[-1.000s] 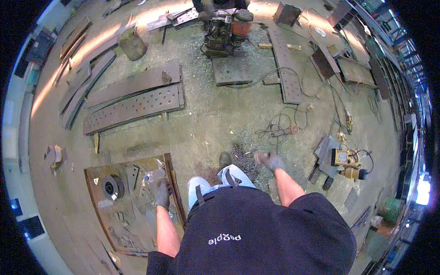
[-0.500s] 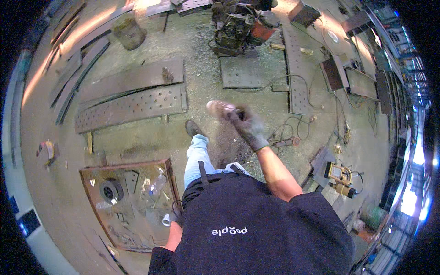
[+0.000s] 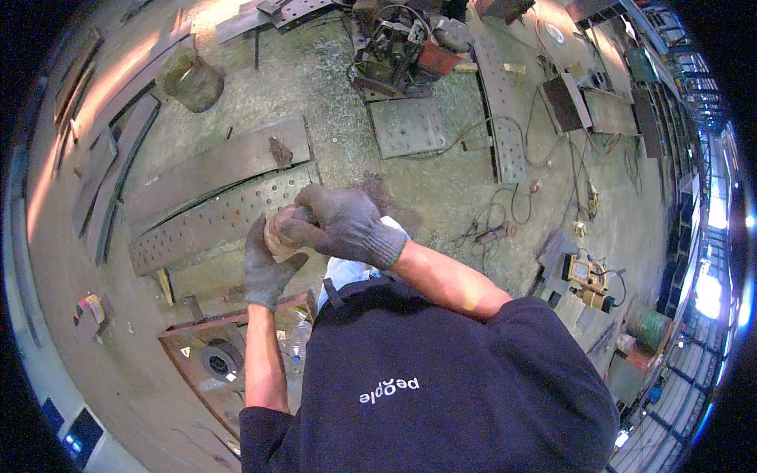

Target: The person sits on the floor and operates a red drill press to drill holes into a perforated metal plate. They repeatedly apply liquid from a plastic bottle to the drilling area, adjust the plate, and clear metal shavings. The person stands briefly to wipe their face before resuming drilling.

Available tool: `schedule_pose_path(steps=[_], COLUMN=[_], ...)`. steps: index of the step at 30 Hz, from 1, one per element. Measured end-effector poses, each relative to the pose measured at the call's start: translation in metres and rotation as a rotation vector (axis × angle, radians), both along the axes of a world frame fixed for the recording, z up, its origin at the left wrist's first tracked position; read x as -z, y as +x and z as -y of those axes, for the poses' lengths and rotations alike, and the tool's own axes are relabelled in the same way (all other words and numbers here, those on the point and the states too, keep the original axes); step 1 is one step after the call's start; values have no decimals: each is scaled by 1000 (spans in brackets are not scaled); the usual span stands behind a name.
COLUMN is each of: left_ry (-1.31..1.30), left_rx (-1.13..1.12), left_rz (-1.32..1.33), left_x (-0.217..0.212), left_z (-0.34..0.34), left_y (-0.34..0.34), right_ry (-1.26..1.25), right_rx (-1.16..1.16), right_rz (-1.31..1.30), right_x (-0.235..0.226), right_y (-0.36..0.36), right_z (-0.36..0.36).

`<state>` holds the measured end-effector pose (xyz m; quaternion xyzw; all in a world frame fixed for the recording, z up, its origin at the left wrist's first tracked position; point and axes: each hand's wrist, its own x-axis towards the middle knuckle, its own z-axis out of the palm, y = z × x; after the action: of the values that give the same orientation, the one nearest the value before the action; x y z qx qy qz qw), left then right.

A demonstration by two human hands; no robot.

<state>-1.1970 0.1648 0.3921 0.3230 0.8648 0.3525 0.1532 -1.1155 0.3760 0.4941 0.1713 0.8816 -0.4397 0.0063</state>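
Observation:
My right hand (image 3: 347, 226), in a dark grey knit glove, is closed on a round, brownish object (image 3: 277, 235). The glove covers much of it, and its kind cannot be made out. Just beside and below it, my left hand (image 3: 270, 268), also gloved, is open with the thumb spread from the fingers. Its fingertips reach up to the object's edge; whether they touch it I cannot tell. Beneath both hands lies a long steel plate with rows of holes (image 3: 189, 213).
A rusty metal tray (image 3: 177, 344) at lower left bears a dark wheel-like disc and a plastic bottle. Ahead stands a dark machine (image 3: 394, 55) near a perforated plate (image 3: 406, 130). An angle grinder (image 3: 498, 233) with looped cable lies right. A bucket (image 3: 192, 81) stands far left.
My right hand has swung left and nearer with the object. My left hand has risen from beside the tray to meet it. The view has shifted slightly.

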Motion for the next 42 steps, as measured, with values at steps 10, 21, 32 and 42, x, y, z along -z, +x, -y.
schedule_pose_path(steps=[10, 21, 32, 42], left_ry=[120, 163, 207, 321], left_rx=[55, -91, 156, -99], left_rz=[-55, 203, 313, 608], left_x=[25, -17, -61, 5], left_z=[-91, -147, -222, -238], left_y=[-71, -157, -220, -299], right_ry=[59, 152, 196, 212], right_rx=[-110, -541, -530, -485], right_rz=[1, 25, -253, -381], right_x=[-10, -69, -77, -72], right_y=[-96, -225, -238, -321], right_z=[-63, -168, -259, -278])
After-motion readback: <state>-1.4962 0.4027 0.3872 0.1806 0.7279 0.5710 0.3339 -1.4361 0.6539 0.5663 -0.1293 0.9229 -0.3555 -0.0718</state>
